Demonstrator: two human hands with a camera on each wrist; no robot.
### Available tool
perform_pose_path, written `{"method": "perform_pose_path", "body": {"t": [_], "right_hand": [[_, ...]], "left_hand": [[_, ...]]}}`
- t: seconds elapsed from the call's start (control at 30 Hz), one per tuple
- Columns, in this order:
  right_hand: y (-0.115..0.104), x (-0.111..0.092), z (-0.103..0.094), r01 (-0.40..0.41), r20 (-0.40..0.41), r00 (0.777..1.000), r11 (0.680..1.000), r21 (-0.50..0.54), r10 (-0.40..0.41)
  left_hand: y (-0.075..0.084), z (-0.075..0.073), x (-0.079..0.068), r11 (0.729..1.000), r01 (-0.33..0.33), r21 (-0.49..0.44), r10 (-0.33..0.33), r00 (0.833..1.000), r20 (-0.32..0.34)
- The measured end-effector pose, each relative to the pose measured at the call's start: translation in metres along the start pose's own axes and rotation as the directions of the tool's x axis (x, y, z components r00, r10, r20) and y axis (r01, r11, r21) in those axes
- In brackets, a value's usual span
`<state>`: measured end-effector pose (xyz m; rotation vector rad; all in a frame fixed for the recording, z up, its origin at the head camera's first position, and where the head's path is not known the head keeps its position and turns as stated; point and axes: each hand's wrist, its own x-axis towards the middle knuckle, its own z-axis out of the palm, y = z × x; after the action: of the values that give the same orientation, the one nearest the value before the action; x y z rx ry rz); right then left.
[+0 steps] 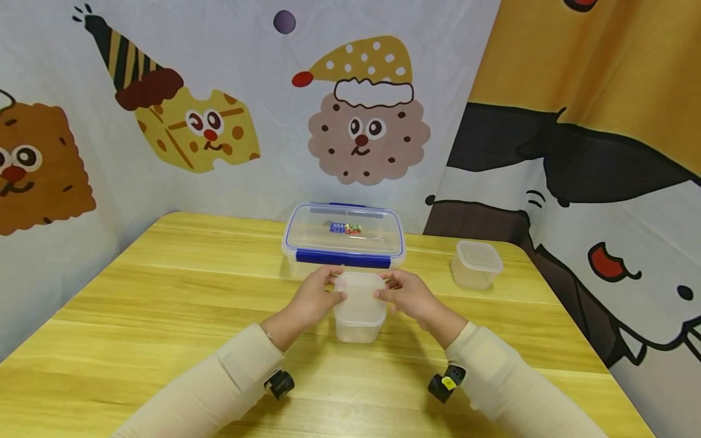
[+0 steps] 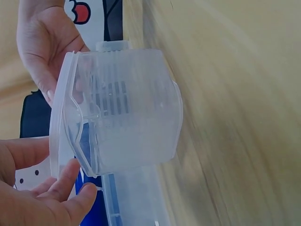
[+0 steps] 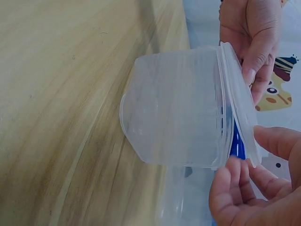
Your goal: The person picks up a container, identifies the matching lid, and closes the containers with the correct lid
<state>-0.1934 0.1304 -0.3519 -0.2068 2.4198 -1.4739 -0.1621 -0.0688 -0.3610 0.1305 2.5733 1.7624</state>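
Note:
A small clear plastic container (image 1: 357, 333) stands upright on the table, with a frosted lid (image 1: 360, 289) over its top. The lid tilts: its near edge meets the rim, while a gap shows under the far edge in both wrist views. My left hand (image 1: 312, 299) pinches the lid's left side, thumb on top and fingers below. On the opposite side my right hand (image 1: 411, 297) pinches it the same way. The lid (image 2: 56, 117) and the ribbed container wall (image 2: 136, 108) fill the middle of the left wrist view. Fingers (image 3: 235, 181) of my right hand reach beneath the lid's edge.
Just behind the hands sits a large clear box (image 1: 350, 243) with a blue-trimmed lid and blue clasp. A second small lidded container (image 1: 475, 267) stands at the back right. The wooden table (image 1: 181, 292) ends at a printed curtain (image 1: 263, 194).

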Motion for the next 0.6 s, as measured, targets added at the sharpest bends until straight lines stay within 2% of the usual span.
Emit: {"method": "perform_pose_path", "body": {"t": [0.17, 0.6], "right_hand": [[0.0037, 0.0035, 0.0017, 0.003, -0.014, 1.0, 1.0, -0.017, -0.004], [0.0061, 0.0045, 0.0011, 0.016, 0.022, 1.0, 0.999, -0.029, -0.016]], "left_hand": [[-0.0018, 0.0002, 0.0009, 1.0, 0.006, -0.007, -0.006, 1.0, 0.01], [-0.0063, -0.0003, 0.002, 0.999, 0.038, -0.005, -0.038, 0.999, 0.028]]}}
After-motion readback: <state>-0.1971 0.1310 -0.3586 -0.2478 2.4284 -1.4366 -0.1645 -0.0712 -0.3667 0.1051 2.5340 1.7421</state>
